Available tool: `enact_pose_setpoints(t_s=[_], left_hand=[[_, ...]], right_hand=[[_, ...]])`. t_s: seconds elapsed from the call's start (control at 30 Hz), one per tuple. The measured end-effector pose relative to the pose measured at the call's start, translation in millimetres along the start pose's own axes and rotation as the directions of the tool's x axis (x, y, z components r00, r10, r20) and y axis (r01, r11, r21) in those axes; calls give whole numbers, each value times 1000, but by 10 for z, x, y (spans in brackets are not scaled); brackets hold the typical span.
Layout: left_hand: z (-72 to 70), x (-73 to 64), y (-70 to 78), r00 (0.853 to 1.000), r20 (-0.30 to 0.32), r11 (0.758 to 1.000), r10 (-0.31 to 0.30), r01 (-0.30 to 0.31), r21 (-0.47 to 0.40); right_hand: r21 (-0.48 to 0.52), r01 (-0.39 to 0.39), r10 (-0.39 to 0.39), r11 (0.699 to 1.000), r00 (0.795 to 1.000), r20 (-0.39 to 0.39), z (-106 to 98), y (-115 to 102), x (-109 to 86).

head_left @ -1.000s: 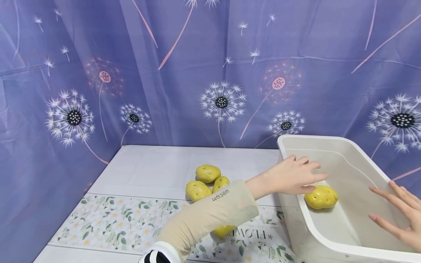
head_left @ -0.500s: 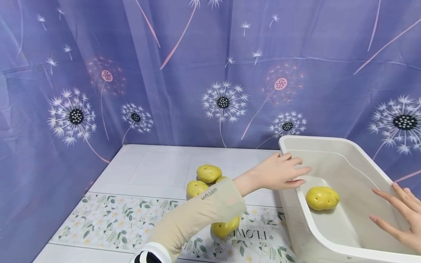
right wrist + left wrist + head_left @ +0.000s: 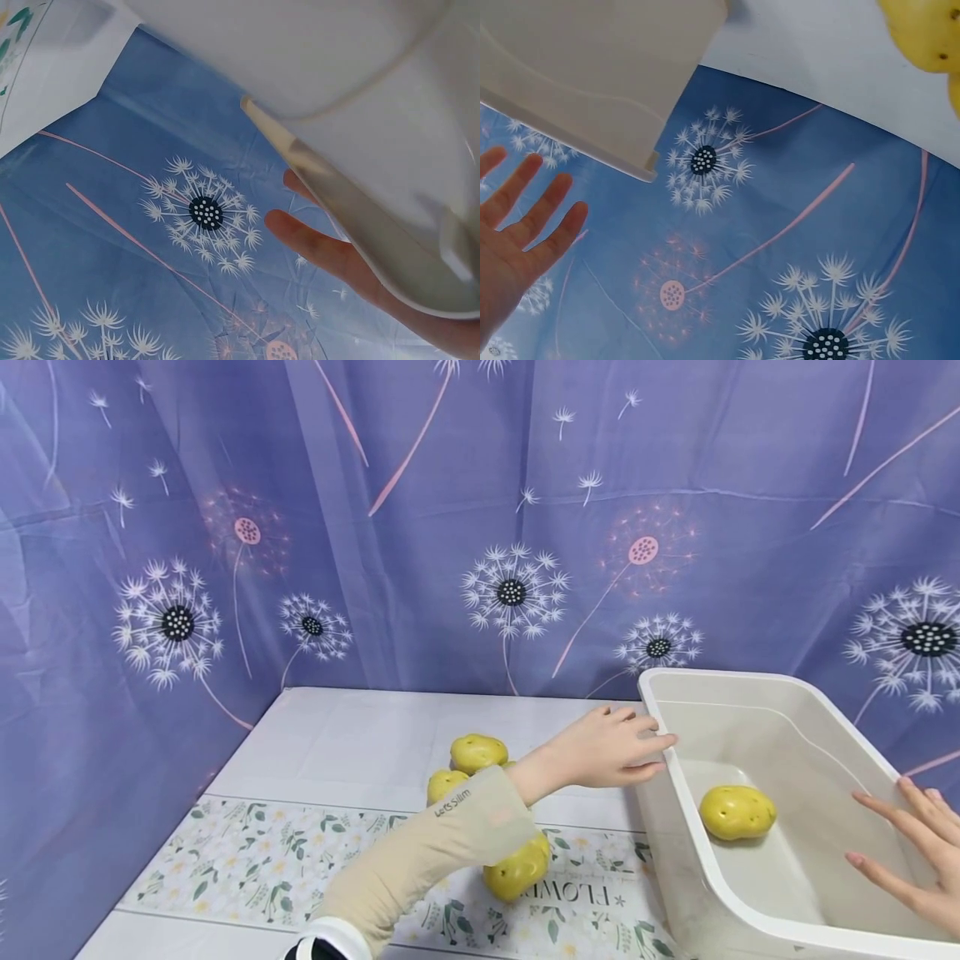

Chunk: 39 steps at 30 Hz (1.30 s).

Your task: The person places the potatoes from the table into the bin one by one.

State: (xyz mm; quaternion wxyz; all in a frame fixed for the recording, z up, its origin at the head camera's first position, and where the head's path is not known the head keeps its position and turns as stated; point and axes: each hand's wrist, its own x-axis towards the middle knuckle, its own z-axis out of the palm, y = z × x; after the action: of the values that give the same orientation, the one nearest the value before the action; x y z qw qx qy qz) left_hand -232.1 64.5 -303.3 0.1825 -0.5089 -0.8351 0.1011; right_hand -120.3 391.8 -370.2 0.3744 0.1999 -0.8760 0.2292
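Observation:
A yellow potato (image 3: 737, 812) lies inside the pale plastic bin (image 3: 720, 893). My left hand (image 3: 611, 747) is beside the bin's left rim, with fingertips right at that rim and nothing held. Its fingers are spread and nearly straight in the left wrist view. My right hand (image 3: 918, 852) is at the bin's right side with fingers extended; in the right wrist view its fingers (image 3: 322, 247) lie along the outside of the rim. Several more potatoes are on the table: one at the back (image 3: 478, 752), one in front (image 3: 517, 868), others partly hidden behind my left sleeve.
The bin fills the right end of the white table (image 3: 360, 735). A floral strip (image 3: 262, 860) runs across the tabletop. Behind and to the left hangs a purple dandelion-print curtain (image 3: 420, 568), close to the table's edges.
My left hand has moved left, from over the potato in the bin back to the bin's left rim. That potato lies uncovered. My right hand stays at the right side.

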Motion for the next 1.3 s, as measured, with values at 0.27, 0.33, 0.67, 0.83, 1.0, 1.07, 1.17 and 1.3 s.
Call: enact_pose_setpoints(t_s=[0.27,0.33,0.67,0.83,1.0,1.07,1.17,1.3], left_hand=[[59,-99,-86,1000,-28,1000,-3,3,6],[75,-125,-106,999,-46,1000,-1,1,8],[152,-288,-140,997,-76,1000,-1,1,-4],[183,-394,-143,999,-53,1000,-3,2,-19],[235,-494,-152,999,-46,1000,4,-4,12],[246,-535,-158,999,-46,1000,6,-5,24],[256,-597,-165,999,-50,999,10,-7,46],[257,-672,-166,998,-54,998,14,-10,65]], right_hand=[[-7,-29,29,1000,999,24,-10,21,-22],[-8,-36,36,999,999,25,-8,24,-30],[-16,-48,48,999,998,29,-3,29,-36],[-15,-53,54,998,998,28,-1,23,-43],[-3,-28,28,1000,1000,14,3,17,-29],[-5,-20,20,1000,1000,14,1,17,-23],[-10,-18,18,1000,1000,14,0,17,-24],[-19,-29,30,999,999,18,0,20,-33]])
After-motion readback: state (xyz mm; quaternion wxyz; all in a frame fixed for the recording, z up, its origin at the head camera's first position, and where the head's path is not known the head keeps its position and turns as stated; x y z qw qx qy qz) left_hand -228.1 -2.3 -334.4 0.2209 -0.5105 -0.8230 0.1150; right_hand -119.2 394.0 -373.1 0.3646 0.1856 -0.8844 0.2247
